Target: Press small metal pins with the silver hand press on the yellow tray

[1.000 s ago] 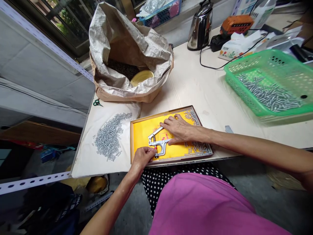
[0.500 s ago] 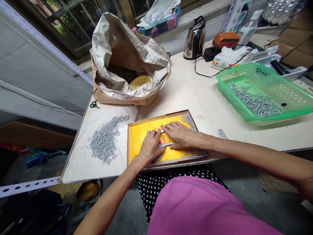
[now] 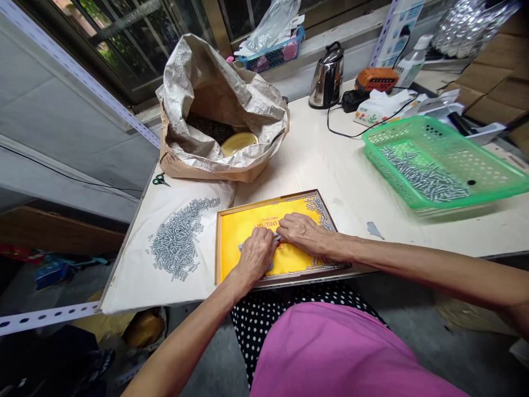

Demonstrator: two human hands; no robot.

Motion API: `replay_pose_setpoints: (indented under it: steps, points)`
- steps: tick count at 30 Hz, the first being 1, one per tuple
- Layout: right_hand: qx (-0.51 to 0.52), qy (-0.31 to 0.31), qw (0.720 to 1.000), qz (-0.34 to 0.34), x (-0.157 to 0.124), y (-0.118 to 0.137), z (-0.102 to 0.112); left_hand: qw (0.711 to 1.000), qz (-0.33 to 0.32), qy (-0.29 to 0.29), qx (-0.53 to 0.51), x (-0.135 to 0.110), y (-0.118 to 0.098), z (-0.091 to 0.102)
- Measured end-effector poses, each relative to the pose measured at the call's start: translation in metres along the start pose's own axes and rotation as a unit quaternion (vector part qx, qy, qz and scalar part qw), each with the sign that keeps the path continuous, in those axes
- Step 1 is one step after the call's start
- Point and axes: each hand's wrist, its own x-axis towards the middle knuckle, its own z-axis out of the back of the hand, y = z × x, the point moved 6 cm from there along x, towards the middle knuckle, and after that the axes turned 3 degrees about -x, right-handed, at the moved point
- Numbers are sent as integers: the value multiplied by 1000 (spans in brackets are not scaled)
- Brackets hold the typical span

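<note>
Head view: left hand (image 3: 256, 255) and right hand (image 3: 303, 233) meet over metal pliers (image 3: 275, 237) on a yellow-lined tray (image 3: 217, 248), lower centre; whether they grip is hidden.

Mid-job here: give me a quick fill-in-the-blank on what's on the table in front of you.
The left hand and right hand are both over the ____ lining of the framed tray.
A heap of small metal pieces lies on the ____ cloth left of the tray.
More such pieces lie in the ____ plastic basket.

Missing words: yellow; white; green.
</note>
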Motion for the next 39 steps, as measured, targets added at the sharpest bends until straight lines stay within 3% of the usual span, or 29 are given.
replay_pose_setpoints:
  steps: [3,8,10,12,15,19,22,26,29,33,39]
  points:
    - [11,4,1000,-20,0,-4,-6,1000,16,1,-19,1,2,-6]
    - [10,-116,993,13,-10,0,-3,990,15,-70,-118,-9,11,-3]
    - [7,-123,992,34,-11,5,-7,981,12,-109,-162,-18,23,3]
    - [18,-112,993,32,-7,9,-11,970,54,-162,-175,-28,49,14]
    - [39,-105,993,22,-2,16,-11,950,183,-222,-123,-48,107,32]
    - [100,-104,989,-10,-15,13,-9,932,315,-175,-45,-64,175,37]
    - [116,-123,984,-62,-39,-3,-7,926,356,-120,-36,-65,201,23]
    - [127,-160,974,-102,-68,-22,0,928,363,-80,-25,-56,213,3]
    - [136,-174,969,-108,-74,-26,3,933,353,-68,-17,-49,218,-4]
    - [131,-159,974,-91,-60,-14,2,932,352,-67,-51,-45,223,-7]
    - [140,-140,978,-64,-18,9,10,924,356,-95,-97,-48,226,3]
